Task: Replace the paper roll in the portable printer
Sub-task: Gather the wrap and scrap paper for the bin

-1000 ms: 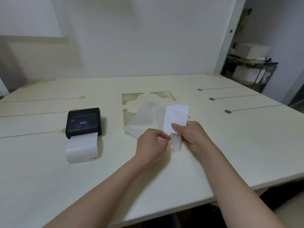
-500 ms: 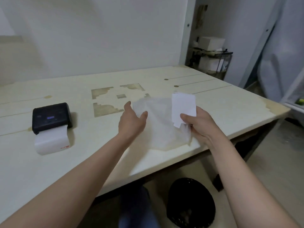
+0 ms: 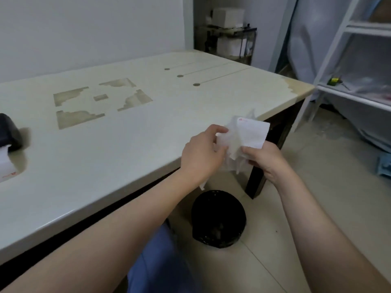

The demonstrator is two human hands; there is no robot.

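Note:
The black portable printer [image 3: 9,132] sits at the far left edge of the view on the table, with white paper [image 3: 6,166] coming out of its front. My left hand [image 3: 201,153] and my right hand [image 3: 264,157] together hold a white paper slip [image 3: 254,134] with a small red mark and a crumpled clear plastic wrapper [image 3: 230,144]. The bundle hangs past the table's near right edge, above the floor. My left hand pinches the wrapper's left side. My right hand grips the slip and wrapper from below.
A black-lined waste bin [image 3: 219,217] stands on the tiled floor under my hands. The cream table [image 3: 127,132] has worn patches. A white shelf frame [image 3: 349,60] is at the right, and a dark rack with white boxes [image 3: 229,34] at the back.
My view has swung right and down. Both hands carried the slip and wrapper off the table to its right edge, above the bin. My left hand, open a moment ago, now grips the wrapper.

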